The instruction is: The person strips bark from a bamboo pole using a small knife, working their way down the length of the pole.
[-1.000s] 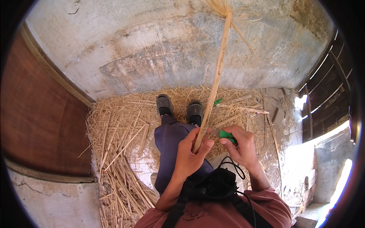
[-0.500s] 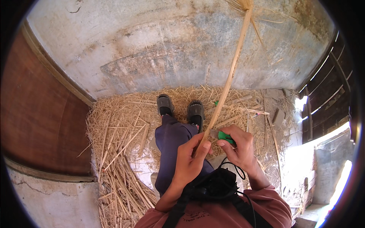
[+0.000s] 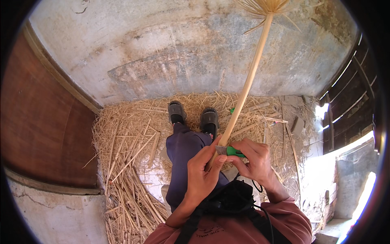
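A long pale stick, frayed into a fan of thin fibres at its far end, slants up from my lap toward the wall. Its near part is gripped by my left hand, thumb on one side and fingers on the other. My right hand is closed round the green handle of a small knife. The short grey blade lies across the stick, close to my left thumb. Part of the stick's near end is hidden by my left hand.
Straw and shavings cover the floor round my sandals. Loose stalks are heaped at the left. A stained wall stands ahead, a brown door panel at the left, and wooden slats at the right.
The knife has come left, so its blade now lies over the stick beside my left thumb. The stick has turned, and its frayed end now shows as a wide fan.
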The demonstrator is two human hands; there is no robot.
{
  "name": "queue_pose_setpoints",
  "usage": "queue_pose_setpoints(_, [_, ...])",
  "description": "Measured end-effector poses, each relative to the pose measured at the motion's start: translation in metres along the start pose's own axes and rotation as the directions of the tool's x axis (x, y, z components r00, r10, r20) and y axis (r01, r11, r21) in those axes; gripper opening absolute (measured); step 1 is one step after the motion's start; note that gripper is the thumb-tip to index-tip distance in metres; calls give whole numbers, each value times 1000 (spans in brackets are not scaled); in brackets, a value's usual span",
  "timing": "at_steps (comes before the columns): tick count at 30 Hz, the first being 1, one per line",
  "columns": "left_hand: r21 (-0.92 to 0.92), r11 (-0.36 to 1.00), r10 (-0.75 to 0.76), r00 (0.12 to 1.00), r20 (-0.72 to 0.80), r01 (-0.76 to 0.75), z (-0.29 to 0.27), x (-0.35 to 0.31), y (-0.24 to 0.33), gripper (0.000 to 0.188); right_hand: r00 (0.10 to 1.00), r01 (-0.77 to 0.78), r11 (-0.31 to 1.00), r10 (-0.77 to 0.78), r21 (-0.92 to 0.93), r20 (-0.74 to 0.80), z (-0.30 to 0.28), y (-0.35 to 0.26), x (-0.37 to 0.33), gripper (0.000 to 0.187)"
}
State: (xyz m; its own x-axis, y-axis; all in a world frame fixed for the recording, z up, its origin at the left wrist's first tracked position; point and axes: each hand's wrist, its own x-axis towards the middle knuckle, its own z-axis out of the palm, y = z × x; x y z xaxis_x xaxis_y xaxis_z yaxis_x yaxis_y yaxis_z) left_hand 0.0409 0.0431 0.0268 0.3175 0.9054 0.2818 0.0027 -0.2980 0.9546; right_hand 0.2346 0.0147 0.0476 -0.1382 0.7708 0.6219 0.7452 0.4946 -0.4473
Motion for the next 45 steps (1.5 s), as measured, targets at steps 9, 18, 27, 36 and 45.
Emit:
queue_pose_setpoints(9, [106,994,48,991,-122,-35,1,-1,2,38,999,17,991,-10,-132,50,-8,-8,7,34])
queue_pose_setpoints(18, [180,983,7,993,-121,15,-1,-5,5,35,950,-183,952,107,-247,-293,-7,25,6,27])
queue_pose_setpoints(27, [161,987,31,995,-99,-15,-1,-2,0,45,999,-30,999,29,-23,-29,0,15,-1,29])
queue_pose_setpoints(36, [128,992,33,985,-170,-11,0,-4,-13,41,999,20,994,-17,-110,35,6,6,1,29])
queue_pose_setpoints(45, [123,992,21,989,-149,-2,4,-8,-12,43,985,-23,999,15,-45,-173,-13,35,6,27])
